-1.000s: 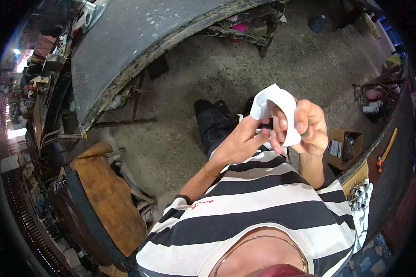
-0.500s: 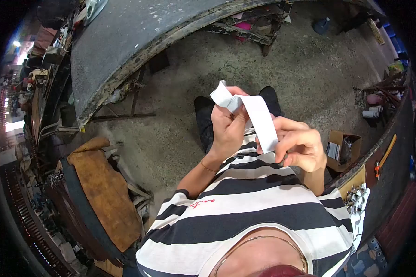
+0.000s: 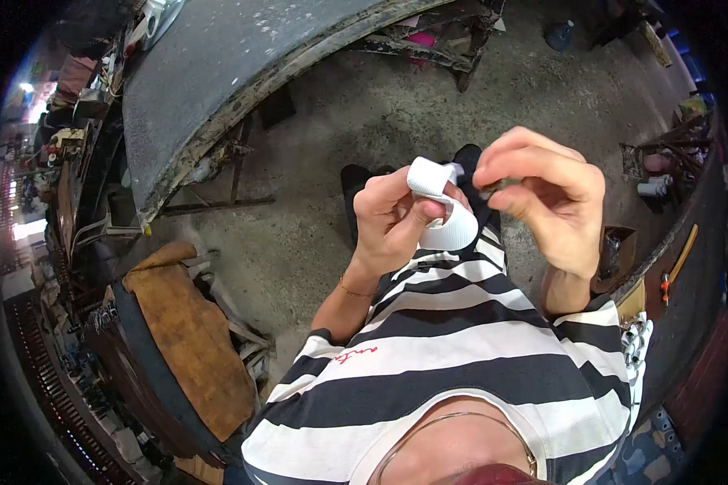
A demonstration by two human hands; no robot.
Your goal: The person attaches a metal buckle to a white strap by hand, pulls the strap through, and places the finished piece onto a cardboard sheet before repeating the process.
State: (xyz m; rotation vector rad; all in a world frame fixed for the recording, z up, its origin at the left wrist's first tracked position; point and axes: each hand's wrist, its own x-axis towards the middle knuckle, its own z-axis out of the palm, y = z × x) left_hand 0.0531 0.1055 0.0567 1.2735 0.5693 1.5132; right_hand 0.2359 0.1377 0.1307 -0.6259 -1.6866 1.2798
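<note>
A white ribbed strap (image 3: 450, 232) curls in loops around the fingers of my left hand (image 3: 392, 222), whose thumb and fingers pinch it in front of the striped shirt. To the right of the strap, a little higher in the view, is my right hand (image 3: 550, 198). Its thumb and fingertips are closed on a small dark object (image 3: 500, 187) too small to identify. My right hand and the strap are apart.
A large grey table (image 3: 218, 73) curves across the upper left. A brown leathery sheet (image 3: 188, 347) lies on a support at lower left. At right are a cardboard box (image 3: 617, 250), a hammer with a yellow handle (image 3: 684, 257) and shiny metal pieces (image 3: 635, 347).
My right hand has let go of the strap and moved up and right, a small dark object now showing at its fingertips. The strap has curled up near my left hand.
</note>
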